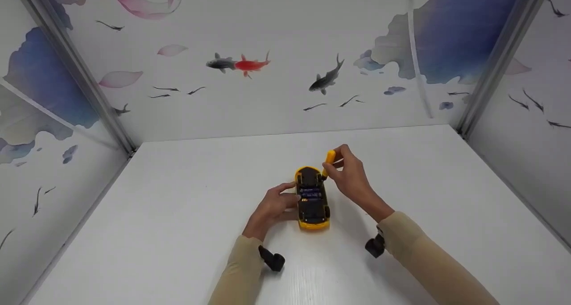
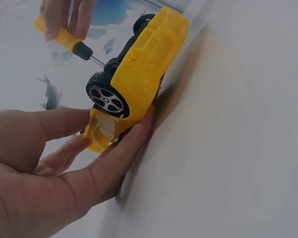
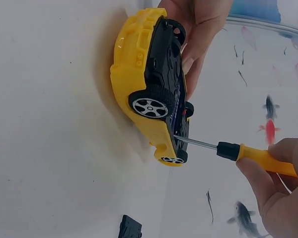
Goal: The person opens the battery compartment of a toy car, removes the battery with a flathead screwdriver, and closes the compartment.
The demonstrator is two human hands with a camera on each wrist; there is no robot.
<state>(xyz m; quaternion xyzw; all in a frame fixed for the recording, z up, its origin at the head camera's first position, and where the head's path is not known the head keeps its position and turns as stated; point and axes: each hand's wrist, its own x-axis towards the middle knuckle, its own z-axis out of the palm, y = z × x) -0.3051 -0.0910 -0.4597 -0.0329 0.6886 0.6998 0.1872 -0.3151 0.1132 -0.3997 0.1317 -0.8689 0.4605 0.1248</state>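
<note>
A yellow toy car [image 1: 313, 209] lies upside down on the white table, its black underside facing up. My left hand [image 1: 277, 204] holds it by the left side, thumb and fingers on the yellow body [image 2: 134, 82]. Dark blue, printed batteries [image 1: 310, 193] show in the middle of the underside. My right hand [image 1: 351, 173] pinches the yellow handle of a screwdriver [image 3: 260, 157]. Its metal shaft [image 3: 196, 143] slants down to the underside near a wheel at the far end; the very tip is hidden. Black wheels with silver hubs [image 3: 150, 107] stick out at the car's sides.
White table surface [image 1: 178, 224] surrounds the car. Patterned panels [image 1: 285, 28] stand behind and at both sides, with metal posts [image 1: 504, 59] at the corners. Black wrist cameras [image 1: 374, 246] hang at both cuffs. A small black piece [image 3: 130, 228] shows low in the right wrist view; its kind is unclear.
</note>
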